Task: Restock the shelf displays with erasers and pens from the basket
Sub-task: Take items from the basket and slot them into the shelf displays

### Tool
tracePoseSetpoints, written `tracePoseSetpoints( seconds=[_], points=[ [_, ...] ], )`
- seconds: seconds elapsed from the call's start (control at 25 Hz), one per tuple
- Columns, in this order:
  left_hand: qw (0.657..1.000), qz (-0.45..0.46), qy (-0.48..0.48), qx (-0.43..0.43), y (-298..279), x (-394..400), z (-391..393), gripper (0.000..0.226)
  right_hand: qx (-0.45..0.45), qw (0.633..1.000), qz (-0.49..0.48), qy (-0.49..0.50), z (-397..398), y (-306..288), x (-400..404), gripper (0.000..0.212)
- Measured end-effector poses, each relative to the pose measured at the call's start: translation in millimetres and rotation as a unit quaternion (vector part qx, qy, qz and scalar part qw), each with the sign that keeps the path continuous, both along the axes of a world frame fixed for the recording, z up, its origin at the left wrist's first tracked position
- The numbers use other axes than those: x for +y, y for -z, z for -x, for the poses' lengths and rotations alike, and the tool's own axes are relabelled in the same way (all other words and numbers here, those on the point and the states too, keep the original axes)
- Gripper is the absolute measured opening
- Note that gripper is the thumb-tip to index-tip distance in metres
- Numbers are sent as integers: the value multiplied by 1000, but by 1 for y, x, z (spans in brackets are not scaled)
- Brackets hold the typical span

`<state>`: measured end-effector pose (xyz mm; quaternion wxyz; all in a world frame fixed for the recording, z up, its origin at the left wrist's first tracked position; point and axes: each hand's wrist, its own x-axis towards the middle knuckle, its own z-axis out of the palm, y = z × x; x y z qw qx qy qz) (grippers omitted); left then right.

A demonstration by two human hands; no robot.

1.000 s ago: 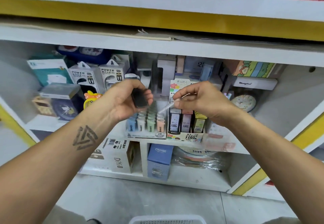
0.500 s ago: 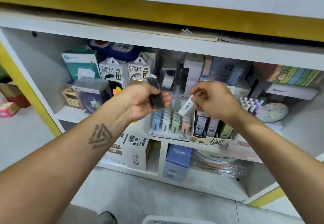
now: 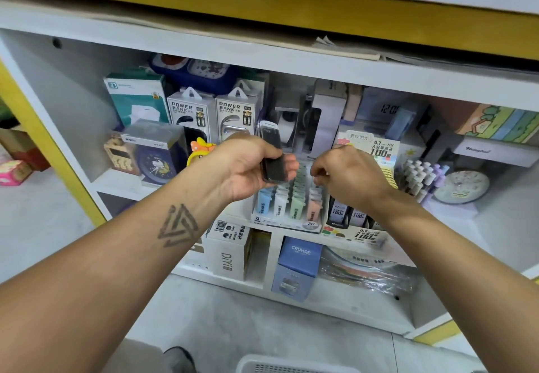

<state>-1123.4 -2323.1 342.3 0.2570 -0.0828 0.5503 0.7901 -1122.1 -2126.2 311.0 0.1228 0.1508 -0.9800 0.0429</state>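
Observation:
My left hand (image 3: 248,168) grips a black pack in a clear case (image 3: 272,153), held upright in front of the shelf. My right hand (image 3: 350,177) is just to its right, fingers curled down over the display box of pastel tubes (image 3: 291,206). Its fingertips pinch a small white item (image 3: 314,179), which is mostly hidden. Right of that box stands the 0.7 HB lead display (image 3: 361,226), and further right a rack of pens (image 3: 420,177). The white basket's rim (image 3: 291,365) shows at the bottom edge.
Power bank boxes (image 3: 210,113), a teal box (image 3: 137,98) and clocks (image 3: 154,159) fill the shelf's left and back. A round clock (image 3: 460,187) sits at right. Below are a DIY box (image 3: 230,250) and a blue box (image 3: 297,267). A shoe (image 3: 178,359) is on the grey floor.
The view shifted, so the shelf sits further right. My right hand lowered the white item from beside the black pack down into the pastel display. My left hand still holds the pack.

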Motion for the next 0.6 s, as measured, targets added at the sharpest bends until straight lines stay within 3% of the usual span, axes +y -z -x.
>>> tracePoseSetpoints(
  seconds=[0.24, 0.4, 0.52, 0.6],
  points=[
    [1000, 3, 1, 6, 0, -1, 1, 23, -28, 1000, 7, 9, 2, 0, -5, 12],
    [1000, -2, 14, 10, 0, -1, -1, 15, 6, 999, -51, 12, 1, 5, -3, 9],
    [999, -14, 28, 27, -1, 2, -6, 13, -27, 994, -98, 30, 1, 6, -5, 9],
    [998, -21, 45, 40, 0, 4, -9, 22, -46, 997, -56, 21, 0, 2, -4, 13]
  ],
)
